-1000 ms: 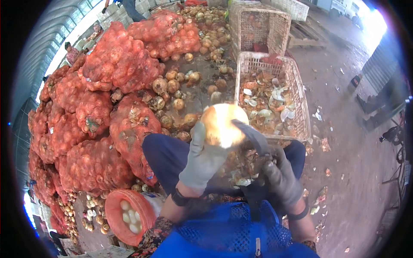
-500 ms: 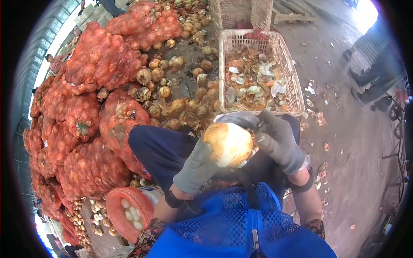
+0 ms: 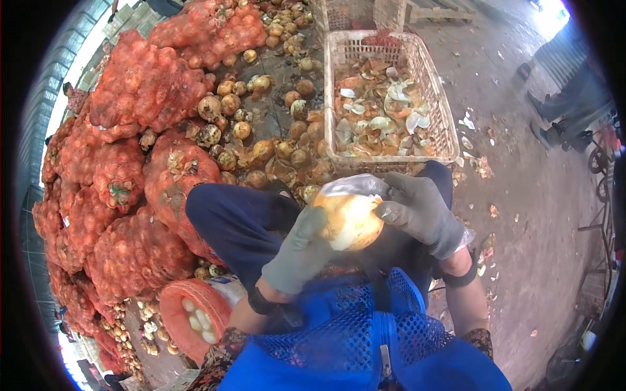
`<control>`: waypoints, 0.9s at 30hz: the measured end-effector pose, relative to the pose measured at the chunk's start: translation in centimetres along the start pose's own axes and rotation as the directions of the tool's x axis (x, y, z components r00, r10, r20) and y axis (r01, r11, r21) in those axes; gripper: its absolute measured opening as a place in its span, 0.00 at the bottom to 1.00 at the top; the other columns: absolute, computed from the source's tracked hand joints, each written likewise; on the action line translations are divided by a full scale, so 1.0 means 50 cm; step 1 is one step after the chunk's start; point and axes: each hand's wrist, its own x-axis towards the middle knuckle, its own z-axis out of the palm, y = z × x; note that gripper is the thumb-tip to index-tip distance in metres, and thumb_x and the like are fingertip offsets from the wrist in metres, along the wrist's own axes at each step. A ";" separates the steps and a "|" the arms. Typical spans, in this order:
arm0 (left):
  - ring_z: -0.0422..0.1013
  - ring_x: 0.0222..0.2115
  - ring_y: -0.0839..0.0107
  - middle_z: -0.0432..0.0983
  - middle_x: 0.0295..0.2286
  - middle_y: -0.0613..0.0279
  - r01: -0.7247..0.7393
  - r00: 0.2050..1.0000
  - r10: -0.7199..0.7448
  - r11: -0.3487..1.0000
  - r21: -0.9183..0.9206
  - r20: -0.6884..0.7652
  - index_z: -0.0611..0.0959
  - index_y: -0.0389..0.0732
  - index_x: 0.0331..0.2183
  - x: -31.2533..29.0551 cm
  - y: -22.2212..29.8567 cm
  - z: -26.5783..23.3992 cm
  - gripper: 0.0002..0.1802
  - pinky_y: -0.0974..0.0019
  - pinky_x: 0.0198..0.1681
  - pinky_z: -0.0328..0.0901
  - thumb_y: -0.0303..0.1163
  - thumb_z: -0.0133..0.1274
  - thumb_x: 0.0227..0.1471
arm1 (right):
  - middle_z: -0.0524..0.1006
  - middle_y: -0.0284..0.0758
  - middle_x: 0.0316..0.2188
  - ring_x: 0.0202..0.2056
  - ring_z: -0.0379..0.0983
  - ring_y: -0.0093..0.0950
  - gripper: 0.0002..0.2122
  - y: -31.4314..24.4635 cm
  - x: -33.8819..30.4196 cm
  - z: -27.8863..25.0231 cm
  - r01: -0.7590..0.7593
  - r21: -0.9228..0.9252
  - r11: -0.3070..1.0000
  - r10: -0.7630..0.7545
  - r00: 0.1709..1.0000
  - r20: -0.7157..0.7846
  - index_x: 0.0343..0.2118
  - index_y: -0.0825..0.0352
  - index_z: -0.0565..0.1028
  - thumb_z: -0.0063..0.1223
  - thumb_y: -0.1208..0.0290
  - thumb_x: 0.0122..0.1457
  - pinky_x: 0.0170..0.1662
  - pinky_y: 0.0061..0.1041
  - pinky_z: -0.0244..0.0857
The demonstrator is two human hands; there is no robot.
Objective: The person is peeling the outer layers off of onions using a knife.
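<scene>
Nearest the camera, a blue mesh vest point(image 3: 365, 339) fills the lower edge, just below the onion point(image 3: 349, 221). The onion is held at lap level above dark trousers point(image 3: 235, 221). Left hand point(image 3: 297, 251), in a grey glove, is wrapped around the onion's lower left side, fingers curled against it. Right hand point(image 3: 420, 212), also gloved, is closed over the onion's upper right edge; a pale loose flap of skin point(image 3: 355, 186) lies along the top of the onion beside its fingers. Whether the right hand also holds a tool cannot be told. Left of and below the onion, an orange-rimmed bucket point(image 3: 189, 306) holds a few peeled white onions. Just beyond the onion stands a white plastic crate point(image 3: 443, 124), its near wall close behind the knees, with peelings inside. Left of the onion and farther out, loose unpeeled onions point(image 3: 261, 130) lie on wet ground, bounded on their left by stacked red net sacks point(image 3: 130, 98). Right of the onion, bare concrete floor point(image 3: 521, 215) lies open, with scattered scraps. Far right of the onion, another person's legs point(image 3: 561, 111) stand at the frame's edge.
</scene>
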 end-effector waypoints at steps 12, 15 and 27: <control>0.62 0.55 0.64 0.64 0.54 0.52 0.011 1.000 -0.017 0.974 0.228 0.023 0.63 0.33 0.57 -0.006 0.010 -0.021 0.36 0.62 0.58 0.57 0.53 0.43 0.58 | 0.69 0.40 0.17 0.21 0.69 0.33 0.23 0.015 0.003 0.035 0.094 -0.103 0.990 -0.106 0.987 -0.122 0.26 0.67 0.73 0.58 0.47 0.50 0.26 0.29 0.61; 0.62 0.55 0.63 0.65 0.53 0.51 0.007 0.999 -0.012 0.995 0.098 0.047 0.63 0.32 0.56 0.009 0.021 -0.007 0.36 0.62 0.58 0.58 0.52 0.44 0.58 | 0.69 0.41 0.17 0.21 0.69 0.37 0.22 0.018 0.007 0.033 0.126 -0.200 0.972 -0.152 0.981 -0.121 0.24 0.67 0.72 0.58 0.47 0.50 0.26 0.30 0.61; 0.66 0.50 0.46 0.64 0.53 0.46 -0.056 0.993 0.008 0.914 -0.401 -0.121 0.64 0.42 0.56 0.004 0.033 -0.118 0.47 0.43 0.50 0.65 0.67 0.49 0.46 | 0.67 0.30 0.16 0.17 0.67 0.31 0.24 0.004 -0.009 0.035 0.571 -0.409 0.712 -0.568 0.810 0.144 0.20 0.61 0.72 0.61 0.41 0.36 0.20 0.30 0.55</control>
